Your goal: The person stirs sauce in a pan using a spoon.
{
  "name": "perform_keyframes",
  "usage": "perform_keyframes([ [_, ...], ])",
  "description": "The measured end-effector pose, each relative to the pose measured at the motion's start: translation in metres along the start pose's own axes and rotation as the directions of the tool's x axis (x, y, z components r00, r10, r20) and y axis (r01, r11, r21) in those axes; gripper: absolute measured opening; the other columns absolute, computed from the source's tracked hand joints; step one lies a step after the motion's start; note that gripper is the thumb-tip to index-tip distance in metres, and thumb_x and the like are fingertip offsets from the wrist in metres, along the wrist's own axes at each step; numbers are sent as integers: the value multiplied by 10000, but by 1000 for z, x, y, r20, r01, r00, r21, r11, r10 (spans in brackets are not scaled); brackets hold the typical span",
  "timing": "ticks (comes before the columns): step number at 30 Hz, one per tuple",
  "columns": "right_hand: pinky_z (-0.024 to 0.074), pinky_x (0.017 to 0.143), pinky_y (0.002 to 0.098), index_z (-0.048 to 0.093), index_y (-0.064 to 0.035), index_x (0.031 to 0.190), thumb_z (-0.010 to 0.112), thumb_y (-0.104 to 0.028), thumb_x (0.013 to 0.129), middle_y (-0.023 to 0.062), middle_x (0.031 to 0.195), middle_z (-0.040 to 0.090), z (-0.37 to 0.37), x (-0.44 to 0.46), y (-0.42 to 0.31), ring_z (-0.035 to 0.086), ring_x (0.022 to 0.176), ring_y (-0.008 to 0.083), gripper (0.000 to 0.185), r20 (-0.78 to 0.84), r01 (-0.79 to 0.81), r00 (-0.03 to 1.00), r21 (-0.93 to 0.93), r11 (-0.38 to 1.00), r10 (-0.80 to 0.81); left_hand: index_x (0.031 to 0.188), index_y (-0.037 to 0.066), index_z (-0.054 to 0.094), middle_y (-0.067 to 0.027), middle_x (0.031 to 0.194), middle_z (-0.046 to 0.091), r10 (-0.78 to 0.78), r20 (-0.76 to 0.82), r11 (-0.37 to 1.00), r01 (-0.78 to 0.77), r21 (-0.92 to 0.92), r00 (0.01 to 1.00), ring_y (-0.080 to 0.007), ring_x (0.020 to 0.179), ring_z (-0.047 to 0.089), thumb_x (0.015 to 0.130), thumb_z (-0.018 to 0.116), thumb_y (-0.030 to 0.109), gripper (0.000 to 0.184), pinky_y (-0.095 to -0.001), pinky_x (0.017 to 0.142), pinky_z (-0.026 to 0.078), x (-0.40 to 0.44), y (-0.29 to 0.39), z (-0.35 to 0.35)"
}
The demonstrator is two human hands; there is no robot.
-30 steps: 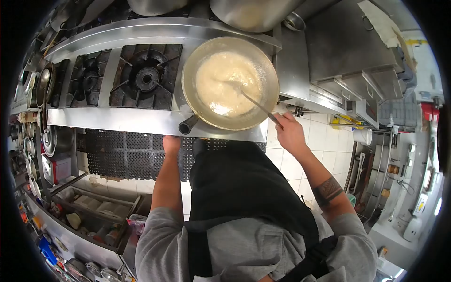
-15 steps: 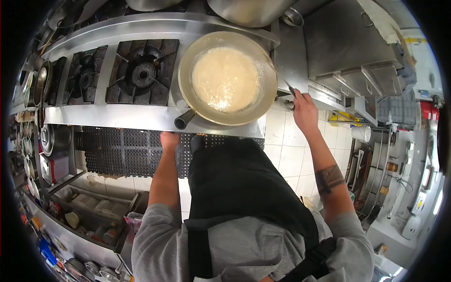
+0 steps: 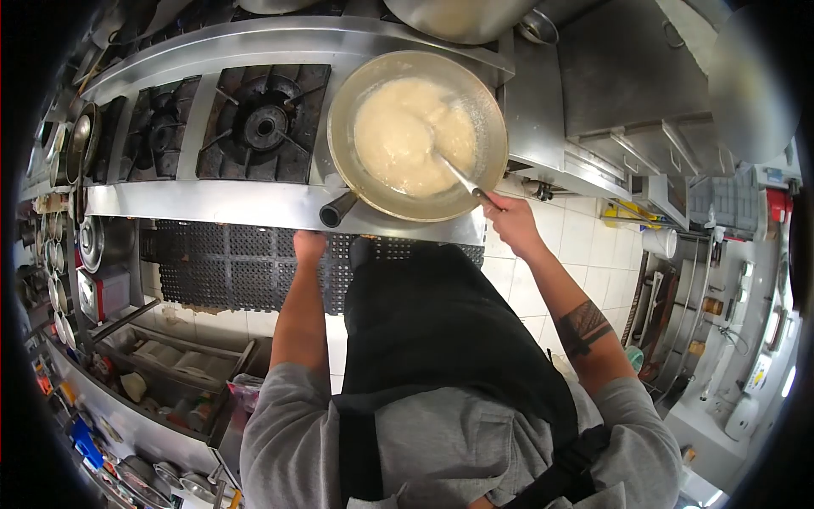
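Observation:
A wide pan [image 3: 492,119] sits on the steel stove, its black handle [image 3: 337,209] pointing toward my body. Pale, creamy mixture [image 3: 394,131] covers much of its bottom, with a bubbly margin on the right. My right hand [image 3: 514,222] grips the dark handle of a metal spoon [image 3: 456,172]. The spoon's shaft crosses the pan's near right rim, and its head is sunk in the mixture. My left hand [image 3: 309,246] is at the stove's front edge, left of the pan handle; its fingers are hidden by that edge.
Left of the pan is a black burner grate [image 3: 264,123], with another grate [image 3: 161,131] beyond it. Large metal pots [image 3: 458,19] stand at the back. A steel counter [image 3: 534,110] adjoins on the right. A perforated black mat [image 3: 237,267] lies on the floor.
My right hand has moved left and nearer the pan, bringing the spoon from outside the rim into the mixture. The mixture's surface is now swirled and uneven. My left hand stays at the stove edge.

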State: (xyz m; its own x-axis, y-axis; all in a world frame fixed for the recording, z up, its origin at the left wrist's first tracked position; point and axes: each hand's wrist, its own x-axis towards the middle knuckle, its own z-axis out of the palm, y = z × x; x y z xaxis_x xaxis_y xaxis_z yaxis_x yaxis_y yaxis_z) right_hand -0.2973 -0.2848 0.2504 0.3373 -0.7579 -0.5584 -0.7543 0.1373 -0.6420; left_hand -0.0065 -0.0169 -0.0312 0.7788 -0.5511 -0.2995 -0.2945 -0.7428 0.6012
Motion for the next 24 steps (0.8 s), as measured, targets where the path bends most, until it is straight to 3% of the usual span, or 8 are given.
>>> perform_keyframes([
  [1,362,482,229,614,-31,1204,613,-68,830,-21,723,558,3,-6,-3,439,543,52,376,55,-34,998,119,992,27,994,53,645,-243,945,647,2,-2,1000,-2,4,1000,-419,945,603,763,647,203,275,-452,781,497,0,-3,1],
  [5,290,385,201,534,39,1260,586,-20,833,15,746,558,12,-16,5,399,503,38,434,189,-158,977,326,932,100,1026,61,644,-227,984,641,7,65,999,-10,47,998,-425,947,596,799,617,321,347,-480,816,483,-7,-12,-3],
  [13,284,390,190,519,40,1269,570,-6,858,46,811,567,11,-43,-2,424,505,51,416,356,-319,924,513,797,140,1168,-5,587,-265,1073,620,-194,286,961,122,250,938,-387,1051,592,780,626,442,594,-442,905,472,-69,-79,-7],
  [16,274,396,192,524,54,1253,553,-11,880,73,833,590,5,-51,-6,403,500,47,380,298,-271,947,533,801,122,1185,-6,588,-232,1050,645,1,395,953,-120,278,919,-397,963,624,811,605,490,622,-454,856,490,-95,-111,-12],
  [18,275,402,189,538,45,1249,555,-3,872,68,833,595,-2,-50,-7,399,499,41,380,187,-106,982,492,864,15,1166,25,611,-227,1126,620,-275,342,944,183,276,899,-362,1062,599,776,643,447,575,-422,917,472,-113,-98,-31],
  [20,381,494,207,595,8,1209,632,-40,835,37,815,628,-11,-43,-3,461,563,52,379,76,23,995,379,925,-56,1150,32,623,-216,1128,624,-312,367,944,242,224,876,-356,1060,601,777,643,451,561,-416,915,473,-113,-126,-28],
  [22,318,448,187,603,3,1200,629,-83,853,3,811,605,-16,-33,-4,414,519,19,358,-102,245,967,146,959,-231,1135,38,635,-205,1129,628,-345,395,938,302,170,851,-351,1058,604,778,643,455,548,-410,913,473,-115,-126,-37],
  [24,396,514,240,624,-40,1184,637,-114,852,25,818,633,-28,-23,-6,483,553,70,341,-133,274,953,1,962,-272,1129,31,636,-210,1102,638,-308,376,948,247,203,874,-350,1051,607,779,641,452,547,-408,907,475,-107,-105,-57],
])
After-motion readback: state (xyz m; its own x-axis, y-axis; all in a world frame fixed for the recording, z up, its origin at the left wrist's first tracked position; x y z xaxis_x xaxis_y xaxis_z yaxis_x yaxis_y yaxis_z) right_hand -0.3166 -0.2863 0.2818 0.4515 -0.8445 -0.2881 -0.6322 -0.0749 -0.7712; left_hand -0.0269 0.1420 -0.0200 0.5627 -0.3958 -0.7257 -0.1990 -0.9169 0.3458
